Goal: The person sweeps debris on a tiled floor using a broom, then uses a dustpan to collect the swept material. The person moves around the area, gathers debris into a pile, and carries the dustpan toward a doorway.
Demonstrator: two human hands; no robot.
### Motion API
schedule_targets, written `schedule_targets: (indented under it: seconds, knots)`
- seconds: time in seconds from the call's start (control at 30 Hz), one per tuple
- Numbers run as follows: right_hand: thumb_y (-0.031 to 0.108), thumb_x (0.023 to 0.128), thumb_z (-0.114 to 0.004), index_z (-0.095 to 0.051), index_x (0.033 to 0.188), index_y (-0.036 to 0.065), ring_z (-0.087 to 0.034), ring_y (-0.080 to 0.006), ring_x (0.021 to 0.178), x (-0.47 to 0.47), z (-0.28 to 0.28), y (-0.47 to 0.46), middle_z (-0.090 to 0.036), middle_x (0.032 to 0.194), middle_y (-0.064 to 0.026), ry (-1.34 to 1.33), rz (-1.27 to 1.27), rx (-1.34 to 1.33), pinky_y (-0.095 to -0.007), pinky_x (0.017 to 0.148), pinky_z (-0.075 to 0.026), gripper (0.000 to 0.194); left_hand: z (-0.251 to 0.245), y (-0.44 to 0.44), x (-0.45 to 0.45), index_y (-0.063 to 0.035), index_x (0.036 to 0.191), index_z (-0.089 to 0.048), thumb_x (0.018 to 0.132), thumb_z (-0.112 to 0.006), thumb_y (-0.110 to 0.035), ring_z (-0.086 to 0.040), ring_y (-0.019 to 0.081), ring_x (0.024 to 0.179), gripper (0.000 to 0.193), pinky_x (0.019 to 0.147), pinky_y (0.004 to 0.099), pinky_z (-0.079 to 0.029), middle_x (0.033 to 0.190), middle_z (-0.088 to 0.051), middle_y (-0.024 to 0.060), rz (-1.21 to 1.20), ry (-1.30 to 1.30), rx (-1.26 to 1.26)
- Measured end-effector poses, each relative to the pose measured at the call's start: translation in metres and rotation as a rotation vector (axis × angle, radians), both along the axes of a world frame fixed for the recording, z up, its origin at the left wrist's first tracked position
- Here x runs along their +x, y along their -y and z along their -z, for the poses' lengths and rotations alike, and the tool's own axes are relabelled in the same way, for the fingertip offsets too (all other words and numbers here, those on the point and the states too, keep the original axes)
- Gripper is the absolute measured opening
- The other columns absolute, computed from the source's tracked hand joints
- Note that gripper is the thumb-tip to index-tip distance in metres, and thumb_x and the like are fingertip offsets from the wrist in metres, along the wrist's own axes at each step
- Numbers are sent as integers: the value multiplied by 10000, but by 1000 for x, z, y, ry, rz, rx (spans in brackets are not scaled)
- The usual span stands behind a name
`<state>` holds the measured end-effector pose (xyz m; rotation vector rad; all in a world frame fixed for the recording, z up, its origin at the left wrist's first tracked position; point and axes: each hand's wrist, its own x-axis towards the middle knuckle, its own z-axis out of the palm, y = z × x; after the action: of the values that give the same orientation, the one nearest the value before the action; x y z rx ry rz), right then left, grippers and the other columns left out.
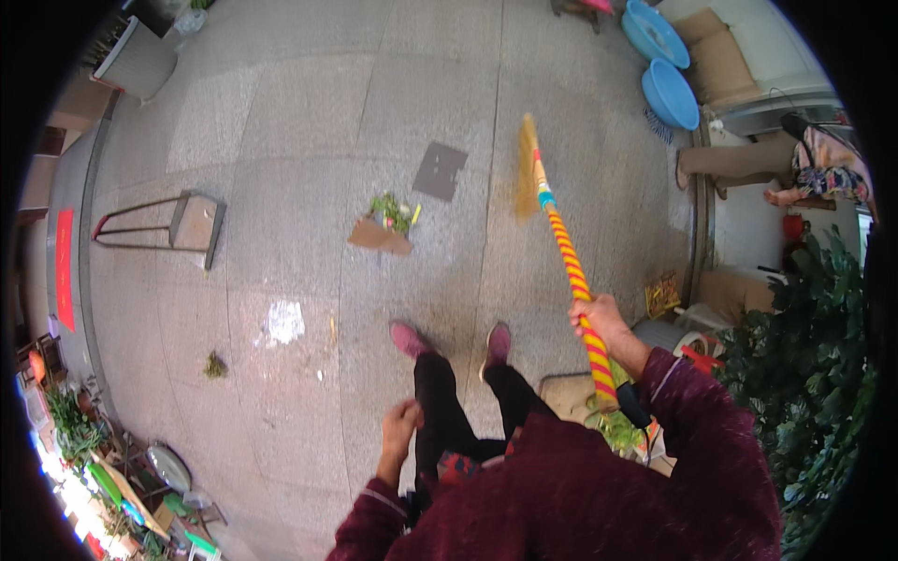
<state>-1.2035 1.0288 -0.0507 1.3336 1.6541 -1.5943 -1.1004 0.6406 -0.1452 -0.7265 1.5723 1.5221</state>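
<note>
My right hand (600, 322) is closed around the red-and-yellow striped handle of a broom (572, 263). Its straw-coloured bristles (526, 172) are over the floor ahead, somewhat blurred. My left hand (402, 421) hangs beside my left thigh with curled fingers and no object visible in it. Ahead of my shoes lie a torn brown cardboard piece (379, 237), green leafy scraps (390, 210) and a dark grey flat sheet (440, 172). A long-handled dustpan (196, 223) lies on the floor to the left.
A small plant clump (215, 365) lies at left. Two blue basins (670, 93) stand at upper right, near a person (744, 165) in a doorway. Leafy plants (793, 379) and a grey cylindrical container (659, 336) are at right. A large pot (137, 62) stands upper left.
</note>
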Motion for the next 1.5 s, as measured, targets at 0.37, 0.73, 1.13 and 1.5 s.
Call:
schedule_targets:
  seconds: [0.37, 0.73, 1.13, 1.5]
  knots:
    - [-38, 721, -485, -287, 1035, 24, -495, -187, 441, -70, 92, 91, -471, 639, -103, 194, -173, 81, -364, 360, -454, 376, -23, 48, 18, 55, 1116, -473, 858, -477, -140, -598, 230, 827, 323, 726, 308, -505, 956, -581, 170, -379, 195, 88]
    - [-16, 715, -518, -215, 1123, 5, -520, -215, 463, -32, 24, 135, -484, 682, -132, 293, -470, -113, -391, 367, -467, 508, -19, 52, 5, 59, 1105, -472, 851, -489, -176, -600, 249, 813, 347, 729, 323, -506, 931, -582, 180, -390, 252, 97]
    - [58, 654, -536, -354, 1011, 48, -455, -162, 376, -27, -29, 158, -455, 559, -62, 39, -474, -436, -312, 302, -373, 400, -17, 55, -2, 45, 1090, -486, 848, -498, -189, -601, 240, 804, 337, 708, 327, -510, 915, -591, 162, -326, 215, 97]
    - [91, 720, -566, -426, 981, 73, -461, -100, 435, 33, -75, 111, -460, 617, -25, 145, -12, -467, -261, 337, -387, 297, 2, 80, 2, 41, 1074, -492, 823, -518, -203, -601, 275, 764, 350, 664, 359, -519, 900, -586, 192, -263, 235, 13]
